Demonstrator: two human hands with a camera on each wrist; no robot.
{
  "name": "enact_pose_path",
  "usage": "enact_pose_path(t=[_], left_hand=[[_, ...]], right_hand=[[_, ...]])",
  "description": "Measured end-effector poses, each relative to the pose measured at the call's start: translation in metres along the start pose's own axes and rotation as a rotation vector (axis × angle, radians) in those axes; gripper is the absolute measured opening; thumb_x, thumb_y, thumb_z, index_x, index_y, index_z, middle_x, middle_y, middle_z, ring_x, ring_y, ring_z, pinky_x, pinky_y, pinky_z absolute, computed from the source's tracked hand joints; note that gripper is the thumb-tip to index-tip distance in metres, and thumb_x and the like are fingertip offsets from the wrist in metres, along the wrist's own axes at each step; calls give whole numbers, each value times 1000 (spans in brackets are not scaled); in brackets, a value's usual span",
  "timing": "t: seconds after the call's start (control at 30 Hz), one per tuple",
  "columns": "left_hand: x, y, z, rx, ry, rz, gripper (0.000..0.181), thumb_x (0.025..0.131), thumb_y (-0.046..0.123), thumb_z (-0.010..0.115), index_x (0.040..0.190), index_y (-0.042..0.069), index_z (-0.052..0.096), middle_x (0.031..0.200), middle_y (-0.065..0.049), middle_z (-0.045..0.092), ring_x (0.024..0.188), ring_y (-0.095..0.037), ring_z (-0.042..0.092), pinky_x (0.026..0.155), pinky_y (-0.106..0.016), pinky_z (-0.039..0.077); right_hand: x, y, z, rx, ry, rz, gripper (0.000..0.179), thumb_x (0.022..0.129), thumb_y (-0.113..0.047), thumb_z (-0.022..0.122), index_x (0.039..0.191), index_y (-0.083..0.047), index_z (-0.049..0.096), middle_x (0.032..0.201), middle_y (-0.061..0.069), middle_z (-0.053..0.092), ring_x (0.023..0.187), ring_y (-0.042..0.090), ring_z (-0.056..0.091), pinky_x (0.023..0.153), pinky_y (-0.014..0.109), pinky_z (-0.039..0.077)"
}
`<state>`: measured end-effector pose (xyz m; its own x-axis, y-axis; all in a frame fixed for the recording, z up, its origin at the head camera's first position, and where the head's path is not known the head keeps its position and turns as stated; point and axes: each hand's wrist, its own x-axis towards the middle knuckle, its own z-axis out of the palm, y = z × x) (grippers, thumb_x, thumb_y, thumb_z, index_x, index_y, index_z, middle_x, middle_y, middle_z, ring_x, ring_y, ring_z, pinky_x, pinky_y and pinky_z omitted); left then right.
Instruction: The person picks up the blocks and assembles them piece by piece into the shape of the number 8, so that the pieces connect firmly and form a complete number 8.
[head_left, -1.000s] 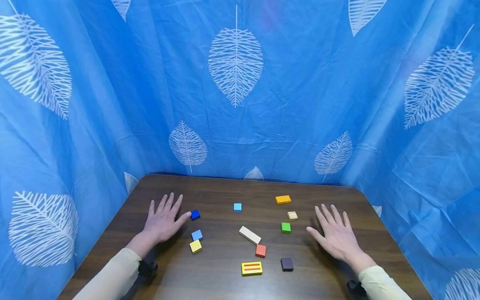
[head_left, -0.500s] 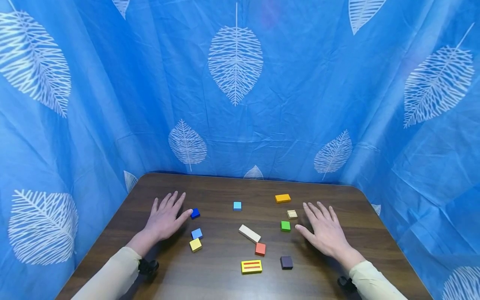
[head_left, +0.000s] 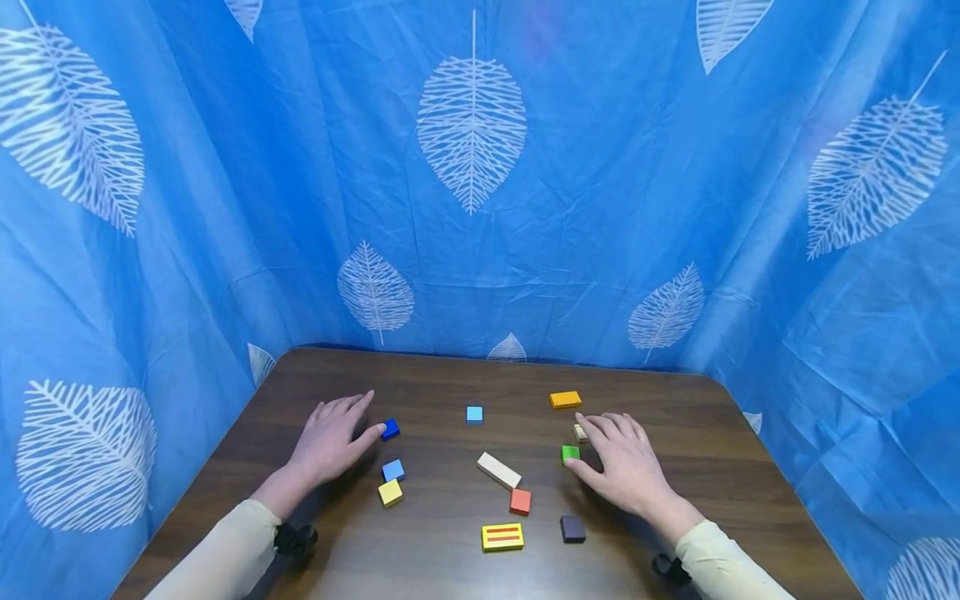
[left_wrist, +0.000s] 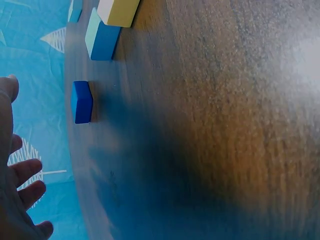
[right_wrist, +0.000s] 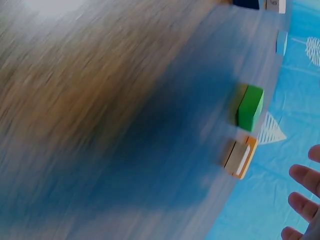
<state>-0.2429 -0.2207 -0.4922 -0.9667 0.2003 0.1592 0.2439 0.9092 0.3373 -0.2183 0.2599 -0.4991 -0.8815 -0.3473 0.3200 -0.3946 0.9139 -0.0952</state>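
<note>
My left hand hovers above the left side of the table, its fingers relaxed and holding nothing. A dark blue block lies by its thumb tip in the head view; the left wrist view shows this blue block apart from the fingers. My right hand is over the right side, fingers slightly bent, with nothing in its grasp. Nearest to it are a green block and a plain wooden block, partly hidden by the index finger. In the right wrist view the green block stands clear of the fingertips.
On the brown table also lie an orange block, light blue block, white bar, red block, striped yellow block, dark purple block, mid-blue block and yellow block. A blue leaf-patterned curtain surrounds it.
My right hand has moved left, from the right side of the table to over the green and wooden blocks. The left hand stays in place, its fingers slightly more bent. The blocks have not moved.
</note>
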Motion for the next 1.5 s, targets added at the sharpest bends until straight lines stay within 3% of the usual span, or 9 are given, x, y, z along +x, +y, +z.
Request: enact_pose_path(t=[0.23,0.47,0.77,1.17,1.5], left_hand=[[-5,2,4,-59,-1,-29,65,98,41,67,152,8,48,143,-25,54,132,-47,46,107,-69,32],[0,2,7,-67,7,-26,55,95,33,73,142,10,60,134,-20,59,125,-44,51,103,-68,37],[2,1,12,-74,-13,-81,49,93,32,76,135,9,66,128,-19,61,118,-40,54,101,-65,40],[6,0,19,-95,-37,-125,48,94,34,75,132,7,67,127,-19,62,116,-40,54,100,-62,42],[9,-1,25,-107,-45,-175,47,93,36,75,129,8,67,130,-19,61,121,-40,52,101,-62,42]], right_hand=[[3,-21,6,0,-26,-10,61,87,-54,76,134,-16,68,125,6,66,121,32,53,105,60,37],[8,-35,10,28,-60,-31,45,85,-52,79,118,-22,77,109,-4,67,111,25,55,98,54,41],[16,-57,16,86,-50,-89,28,80,-46,84,97,-25,80,92,-10,64,95,16,51,88,47,41],[28,-80,21,114,-101,-82,25,77,-47,85,87,-25,78,87,-11,63,87,17,49,73,38,35],[35,-92,23,95,-176,-34,28,76,-51,85,79,-25,74,81,-10,56,81,16,43,72,36,33]])
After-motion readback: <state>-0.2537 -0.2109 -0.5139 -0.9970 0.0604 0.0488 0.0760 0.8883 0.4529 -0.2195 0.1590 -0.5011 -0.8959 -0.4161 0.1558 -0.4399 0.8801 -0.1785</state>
